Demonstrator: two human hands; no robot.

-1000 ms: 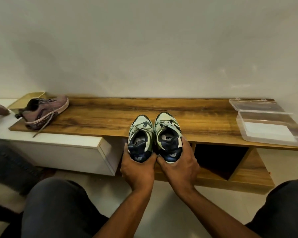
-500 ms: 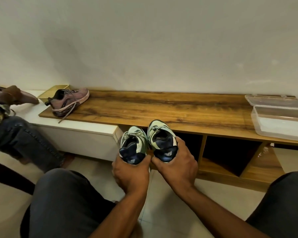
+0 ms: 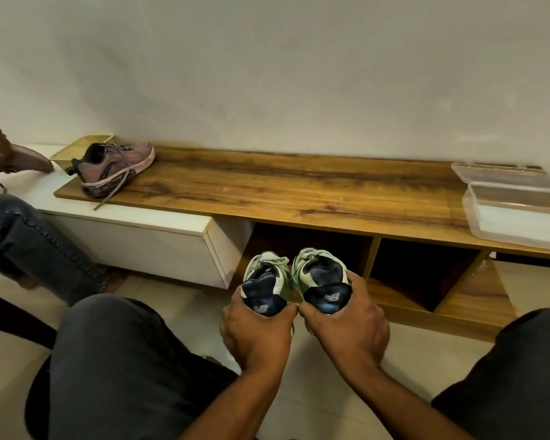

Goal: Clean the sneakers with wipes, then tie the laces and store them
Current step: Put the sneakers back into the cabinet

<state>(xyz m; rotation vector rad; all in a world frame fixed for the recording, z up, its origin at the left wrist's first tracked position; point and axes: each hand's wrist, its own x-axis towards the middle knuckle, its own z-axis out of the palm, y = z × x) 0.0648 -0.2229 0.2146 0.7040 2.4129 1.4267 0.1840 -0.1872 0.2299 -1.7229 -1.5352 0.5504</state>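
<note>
Two pale green sneakers, the left sneaker [image 3: 265, 282] and the right sneaker [image 3: 323, 282], have come down off the bench [image 3: 299, 192] since a second ago and now hang side by side, heels toward the camera, at lower centre of the frame in front of the open shelf compartments [image 3: 311, 249] under it. The left hand [image 3: 256, 330] grips the heel of one with curled fingers, and the right hand [image 3: 346, 328] grips the heel of the other. Each dark heel tab bears an "NB" logo. The long wood-grain bench runs across mid-frame against a plain pale wall, above a white cabinet [image 3: 140, 246] and light tiled floor. At right sits a clear plastic box [image 3: 518, 214] with its lid behind it; at upper left lie a pink sneaker [image 3: 115, 168], laces trailing, and a tan tray [image 3: 77, 149]. Another person's jeans-clad leg [image 3: 29, 239] shows at far left.
</note>
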